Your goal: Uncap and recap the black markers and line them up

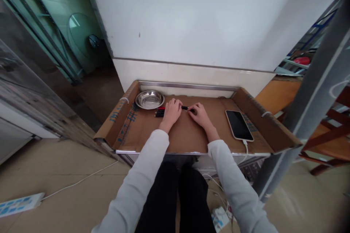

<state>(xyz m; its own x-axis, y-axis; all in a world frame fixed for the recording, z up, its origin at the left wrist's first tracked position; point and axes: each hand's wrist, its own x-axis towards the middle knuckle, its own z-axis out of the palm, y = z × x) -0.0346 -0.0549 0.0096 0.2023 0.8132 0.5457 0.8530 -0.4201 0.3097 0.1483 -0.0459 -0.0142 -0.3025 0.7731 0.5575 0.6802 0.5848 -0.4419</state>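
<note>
Black pen (187, 108): level, toward the back of the cardboard (188, 134), between both hands.
Left hand (171, 112): fingers curled round its left end.
Right hand (200, 114): fingertips pinching its right end.
Pen pile (159, 113): touching left hand.
Steel bowl (149, 99): just behind pile.
Phone (238, 124): well apart, right.

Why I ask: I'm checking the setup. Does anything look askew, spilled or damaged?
Nothing spilled or broken. The phone lies askew on the cardboard, its cable dropping over the front. The bowl sits upright; pens lie bunched by the left hand, which shares one pen with the right hand.
</note>
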